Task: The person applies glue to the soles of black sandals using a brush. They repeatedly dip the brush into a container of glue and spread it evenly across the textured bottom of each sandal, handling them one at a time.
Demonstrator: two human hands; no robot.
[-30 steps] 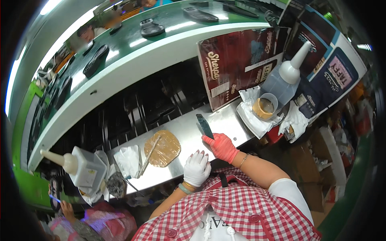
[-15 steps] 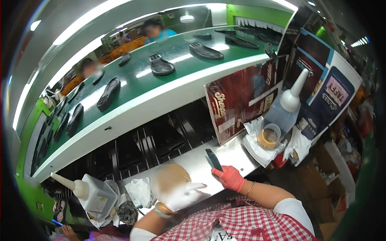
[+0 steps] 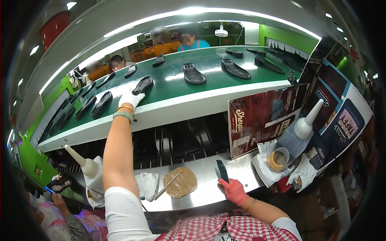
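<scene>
My left hand [image 3: 130,98], in a white glove, reaches far forward over the green conveyor belt [image 3: 169,86]. Its thumb and fingers close around the near end of a black shoe sole [image 3: 143,84] lying on the belt. Near my body, my right hand [image 3: 234,191] wears a red glove. It grips a dark, flat, strip-shaped tool [image 3: 222,170], which points up and away from me; its exact kind I cannot make out. Left of it, on the metal worktop [image 3: 210,189], lies a round brown pad [image 3: 181,184] with a thin stick [image 3: 167,184] across its left side.
More black soles [image 3: 194,74] lie along the belt behind a white rail [image 3: 185,101]. A white-spouted bottle [image 3: 93,172] stands left, partly behind my arm; another bottle [image 3: 295,134] stands right beside a small cup [image 3: 277,160]. Cardboard panels [image 3: 261,120] rise there. People sit across and to the left.
My left hand has moved from beside the brown pad up to the belt and onto a sole. The soles appear shifted as the view has turned. My right hand still holds the dark tool.
</scene>
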